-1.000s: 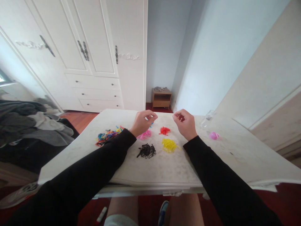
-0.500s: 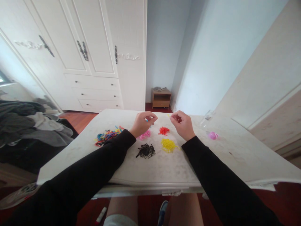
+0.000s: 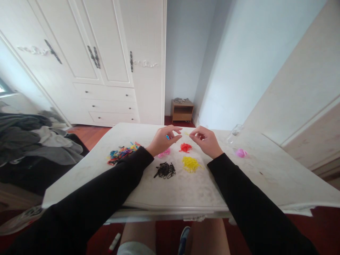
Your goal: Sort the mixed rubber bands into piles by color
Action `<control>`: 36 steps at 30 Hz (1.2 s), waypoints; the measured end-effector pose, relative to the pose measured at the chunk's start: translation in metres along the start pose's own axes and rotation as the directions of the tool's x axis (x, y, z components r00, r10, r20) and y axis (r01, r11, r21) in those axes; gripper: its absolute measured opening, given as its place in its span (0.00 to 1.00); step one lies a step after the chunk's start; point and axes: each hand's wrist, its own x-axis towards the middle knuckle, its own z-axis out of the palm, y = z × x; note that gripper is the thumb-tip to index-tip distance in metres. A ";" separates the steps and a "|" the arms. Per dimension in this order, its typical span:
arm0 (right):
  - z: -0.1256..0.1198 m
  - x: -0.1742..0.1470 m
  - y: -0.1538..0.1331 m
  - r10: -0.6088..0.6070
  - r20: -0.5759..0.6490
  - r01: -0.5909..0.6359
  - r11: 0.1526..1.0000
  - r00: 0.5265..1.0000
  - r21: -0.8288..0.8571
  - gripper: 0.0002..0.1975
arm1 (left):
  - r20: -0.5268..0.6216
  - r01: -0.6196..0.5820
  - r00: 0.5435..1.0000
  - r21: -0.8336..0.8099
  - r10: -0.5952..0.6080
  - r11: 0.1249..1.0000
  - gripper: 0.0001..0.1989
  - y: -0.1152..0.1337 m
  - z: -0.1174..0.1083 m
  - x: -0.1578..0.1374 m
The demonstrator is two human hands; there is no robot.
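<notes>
My left hand [image 3: 164, 139] hovers over the far part of the white table [image 3: 198, 189], its thumb and index finger apart. A small blue rubber band [image 3: 167, 136] shows within its curled lower fingers. Facing it, my right hand [image 3: 205, 141] pinches a thin pale-yellow rubber band [image 3: 186, 134] at the fingertips. Below the hands lie loose piles: red rubber bands [image 3: 185, 147], yellow rubber bands [image 3: 190, 164] and black rubber bands [image 3: 165, 170]. Pink rubber bands [image 3: 164, 153] are partly hidden behind my left wrist. A mixed multicoloured pile [image 3: 122, 154] sits left of my left forearm.
A clear plastic bottle [image 3: 235, 132] lies at the back right of the table, with a pink-purple ball-like thing [image 3: 241, 153] in front of it. Dark and white clothes [image 3: 50, 141] are heaped at the left. A white wardrobe [image 3: 148, 88] and small wooden nightstand [image 3: 182, 109] stand beyond.
My left thumb and index finger have spread apart and shifted slightly right. My right fingertips have moved slightly left and lower, still holding the yellow band. The piles have not moved.
</notes>
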 end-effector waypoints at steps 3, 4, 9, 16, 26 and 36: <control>0.001 0.000 0.000 -0.013 0.031 0.013 1.000 0.999 0.007 0.08 | 0.022 -0.004 1.000 0.006 0.004 1.000 0.10 0.000 0.001 -0.001; 0.002 0.000 0.001 -0.018 0.040 0.018 1.000 0.999 0.008 0.08 | 0.027 -0.005 1.000 0.013 0.004 1.000 0.09 0.000 0.002 -0.001; 0.003 -0.001 0.001 -0.029 0.056 0.029 1.000 0.998 0.003 0.08 | 0.042 -0.004 0.999 0.032 0.002 0.999 0.05 0.003 0.002 -0.002; 0.002 -0.001 -0.002 -0.002 0.072 0.001 1.000 0.997 0.006 0.09 | 0.054 -0.016 0.998 0.057 0.013 0.998 0.04 0.001 0.004 -0.003; 0.003 -0.001 -0.005 0.018 0.080 -0.019 1.000 0.997 0.011 0.10 | 0.078 0.018 0.997 0.081 -0.024 0.997 0.03 0.003 0.004 -0.003; -0.013 0.002 -0.001 0.167 0.371 -0.196 0.980 0.914 0.042 0.07 | 0.096 0.097 0.990 0.048 -0.101 0.994 0.09 0.002 0.002 -0.003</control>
